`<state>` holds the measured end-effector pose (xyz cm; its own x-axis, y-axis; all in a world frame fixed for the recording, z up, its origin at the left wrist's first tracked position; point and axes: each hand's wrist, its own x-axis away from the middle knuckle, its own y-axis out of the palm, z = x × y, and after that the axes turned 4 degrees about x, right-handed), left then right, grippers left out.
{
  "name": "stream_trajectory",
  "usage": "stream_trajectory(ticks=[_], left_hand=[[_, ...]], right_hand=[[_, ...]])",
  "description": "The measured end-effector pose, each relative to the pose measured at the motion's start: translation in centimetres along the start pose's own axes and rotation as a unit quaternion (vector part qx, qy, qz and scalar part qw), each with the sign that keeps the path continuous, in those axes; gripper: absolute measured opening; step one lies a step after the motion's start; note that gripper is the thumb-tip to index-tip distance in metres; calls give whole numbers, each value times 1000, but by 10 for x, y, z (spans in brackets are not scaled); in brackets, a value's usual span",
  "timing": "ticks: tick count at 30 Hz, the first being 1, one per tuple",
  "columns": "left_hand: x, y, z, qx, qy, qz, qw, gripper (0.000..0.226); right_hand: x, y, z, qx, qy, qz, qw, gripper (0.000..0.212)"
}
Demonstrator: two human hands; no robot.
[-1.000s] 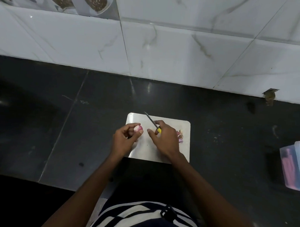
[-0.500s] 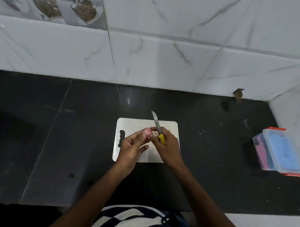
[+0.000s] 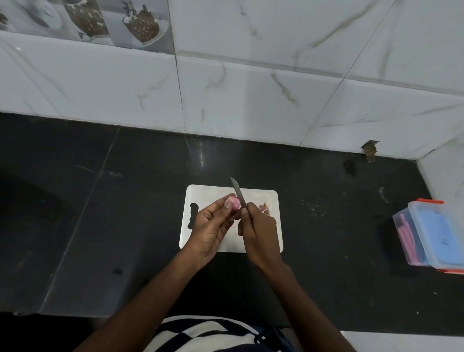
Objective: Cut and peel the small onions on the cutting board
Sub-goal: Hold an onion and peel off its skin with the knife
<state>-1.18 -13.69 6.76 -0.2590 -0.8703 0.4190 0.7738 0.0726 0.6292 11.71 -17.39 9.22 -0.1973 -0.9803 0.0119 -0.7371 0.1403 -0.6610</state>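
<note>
A white cutting board lies on the black counter in front of me. My left hand pinches a small pink onion at its fingertips, just above the board. My right hand grips a knife whose thin blade points away from me and lies against the onion's right side. The handle is hidden inside the fist. Pink onion peelings lie on the board near its right edge, partly behind my right hand.
A clear plastic box with an orange rim stands at the counter's right end against the side wall. Small crumbs are scattered right of the board. White marble tiles back the black counter.
The hands have come together: the knife blade, earlier apart from the onion, now rests against it. The yellow handle seen earlier is now hidden. The view has shifted left.
</note>
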Motion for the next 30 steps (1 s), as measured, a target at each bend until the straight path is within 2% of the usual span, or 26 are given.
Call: stream_trajectory(ticks=[6, 11, 17, 20, 23, 24, 27, 30], left_hand=[[3, 9, 1, 25, 11, -3, 1000, 40], [7, 14, -1, 27, 10, 12, 1000, 24], [9, 19, -5, 31, 14, 25, 999, 23], [8, 16, -4, -32, 48, 12, 998, 23], [5, 8, 4, -114, 79, -23, 990, 44], [5, 5, 8, -145, 87, -29, 985, 49], [5, 2, 22, -231, 109, -52, 965, 44], [3, 1, 36, -315, 126, -90, 936, 34]], right_hand=[[0, -3, 0, -39, 1, 6, 999, 32], [-1, -5, -2, -20, 8, 4, 1000, 31], [-2, -3, -8, -19, 7, 3, 1000, 28], [1, -7, -13, -19, -6, -5, 1000, 24], [1, -13, -13, 18, -34, -14, 999, 12], [1, -14, -12, 41, -42, -18, 998, 14], [-3, -15, -7, 81, -55, -25, 995, 26], [-9, -19, -6, 106, -56, -41, 992, 28]])
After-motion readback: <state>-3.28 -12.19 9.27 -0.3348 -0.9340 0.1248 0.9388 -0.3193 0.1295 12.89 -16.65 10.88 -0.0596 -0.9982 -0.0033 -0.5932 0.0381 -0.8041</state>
